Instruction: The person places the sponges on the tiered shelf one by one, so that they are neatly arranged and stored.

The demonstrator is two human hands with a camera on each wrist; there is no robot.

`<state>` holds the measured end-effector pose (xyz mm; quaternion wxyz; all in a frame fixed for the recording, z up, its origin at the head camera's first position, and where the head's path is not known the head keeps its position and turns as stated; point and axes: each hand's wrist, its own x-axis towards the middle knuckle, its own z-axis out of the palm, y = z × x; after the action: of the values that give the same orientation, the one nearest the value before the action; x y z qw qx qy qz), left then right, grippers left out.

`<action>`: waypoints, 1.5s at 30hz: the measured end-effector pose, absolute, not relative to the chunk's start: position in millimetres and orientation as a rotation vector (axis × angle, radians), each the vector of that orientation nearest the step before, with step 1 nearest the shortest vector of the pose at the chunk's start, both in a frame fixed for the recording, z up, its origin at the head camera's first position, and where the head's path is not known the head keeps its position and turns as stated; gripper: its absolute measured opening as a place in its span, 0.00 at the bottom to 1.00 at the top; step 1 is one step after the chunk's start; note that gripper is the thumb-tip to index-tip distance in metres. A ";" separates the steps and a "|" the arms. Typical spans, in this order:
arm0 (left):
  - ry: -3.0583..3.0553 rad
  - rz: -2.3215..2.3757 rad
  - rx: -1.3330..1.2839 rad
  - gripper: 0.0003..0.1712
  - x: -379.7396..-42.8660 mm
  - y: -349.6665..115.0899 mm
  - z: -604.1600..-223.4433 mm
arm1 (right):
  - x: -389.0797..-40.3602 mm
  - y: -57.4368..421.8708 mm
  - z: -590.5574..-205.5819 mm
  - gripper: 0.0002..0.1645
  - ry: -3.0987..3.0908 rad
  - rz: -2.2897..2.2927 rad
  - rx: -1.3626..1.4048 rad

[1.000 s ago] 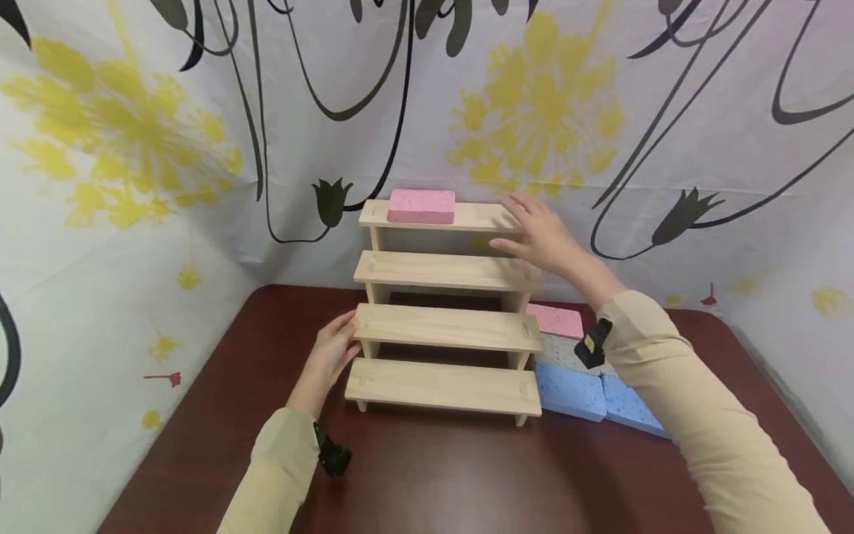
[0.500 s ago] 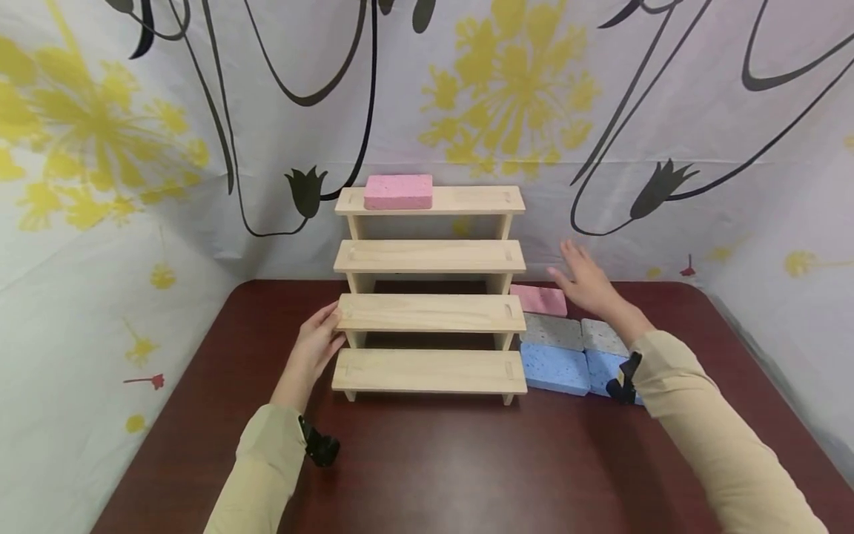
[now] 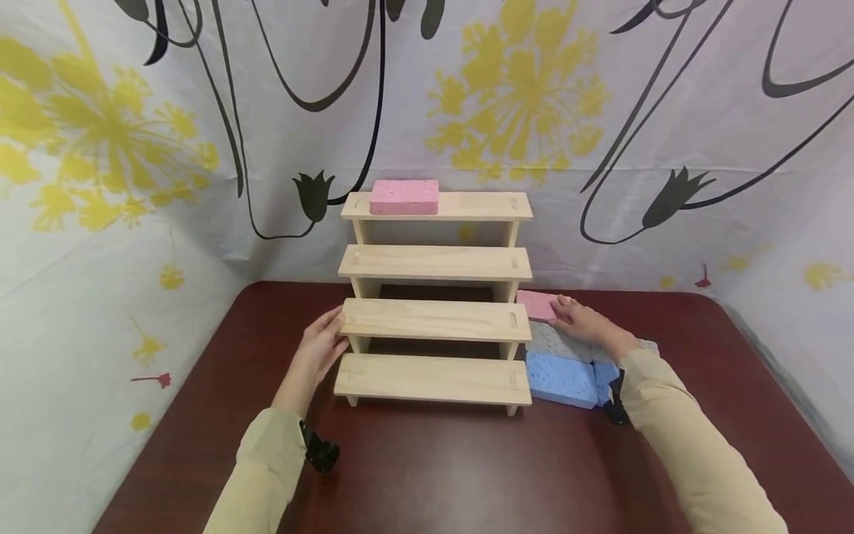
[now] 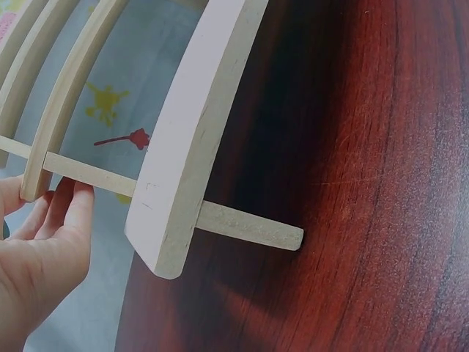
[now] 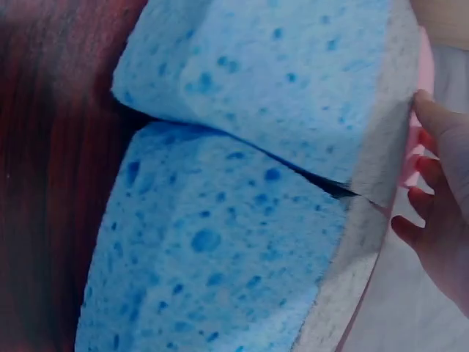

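At 8 o'clock on the 4-shelf wooden rack (image 3: 437, 261), the left hand (image 3: 319, 346) grips a shelf (image 3: 434, 320) by its end, presumably steadying it. The right hand (image 3: 587, 324) holds the low pink sponge (image 3: 534, 303) (its outer end), laid at 3 o'clock, likely for easy reach.

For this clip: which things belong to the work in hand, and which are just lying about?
In the work, as it looks:
- wooden rack, held by the left hand
- lower pink sponge, at the right hand's fingertips
- upper pink sponge, on the rack's top

Apparently just lying by:
- blue sponges
- grey sponges
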<state>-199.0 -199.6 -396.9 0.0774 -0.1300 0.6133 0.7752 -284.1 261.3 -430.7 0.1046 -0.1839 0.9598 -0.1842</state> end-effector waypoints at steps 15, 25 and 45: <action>1.869 2.293 -0.368 0.28 -191.6 -196.6 -401.3 | -289.7 253.0 -434.1 0.20 2.905 -0.479 -0.405; 1.945 2.233 -0.364 0.26 -191.0 -188.4 -410.3 | -286.4 261.3 -447.3 0.36 2.896 -0.490 -0.375; 1.978 2.248 -0.374 0.27 -196.1 -199.1 -399.1 | -284.0 280.0 -387.8 0.42 3.065 -0.567 -0.583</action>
<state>-196.1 -199.1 -399.1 0.0621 -0.1238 0.6542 0.7435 -284.0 280.0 -387.8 -0.0146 -0.1840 0.9664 -0.1788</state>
